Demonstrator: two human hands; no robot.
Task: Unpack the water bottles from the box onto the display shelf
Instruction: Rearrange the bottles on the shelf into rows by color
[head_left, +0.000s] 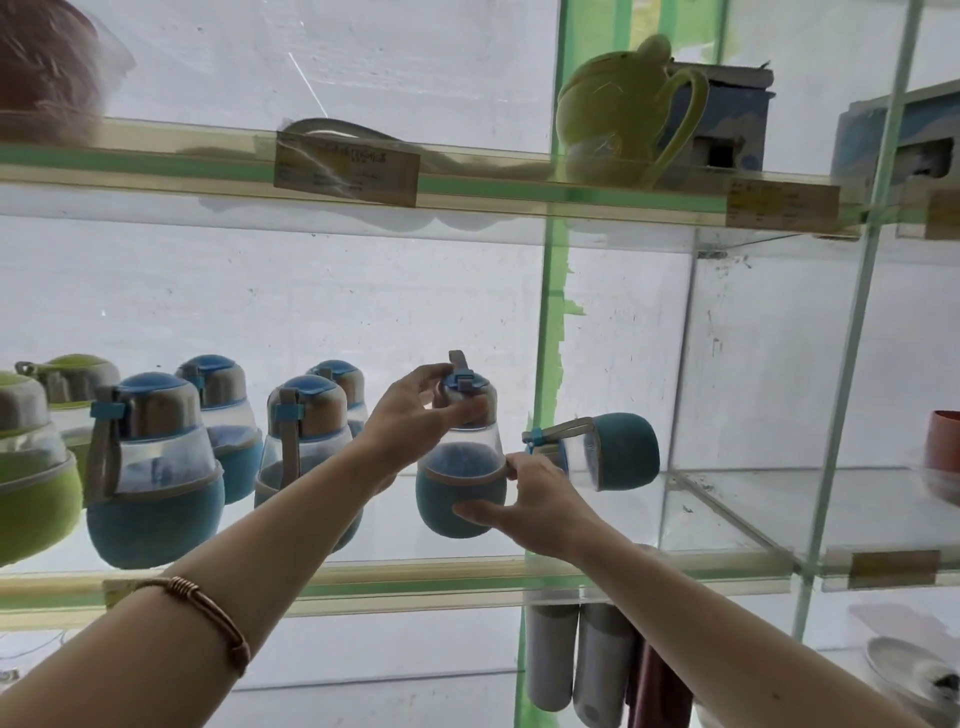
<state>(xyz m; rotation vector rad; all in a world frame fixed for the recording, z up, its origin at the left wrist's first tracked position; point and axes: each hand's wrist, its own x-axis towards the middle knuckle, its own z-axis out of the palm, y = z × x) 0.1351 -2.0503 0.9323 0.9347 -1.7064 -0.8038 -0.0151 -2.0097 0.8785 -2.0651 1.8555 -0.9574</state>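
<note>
While both hands meet at mid-height of the glass display shelf (467, 577), the left hand (410, 415) pinches the grey cap of an upright clear bottle with blue sleeve (460, 488). Right hand (535, 499) cups that bottle's base with thumb and fingers while also holding a second blue-sleeved bottle (608, 452) lying sideways. Four matching blue bottles (156, 467) stand left, touching the shelf.

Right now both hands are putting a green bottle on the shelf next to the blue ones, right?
Not quite: the bottle is blue, not green. The head view shows the left hand gripping its cap and the right hand at its base, placing it on the shelf beside the other blue bottles.
</note>
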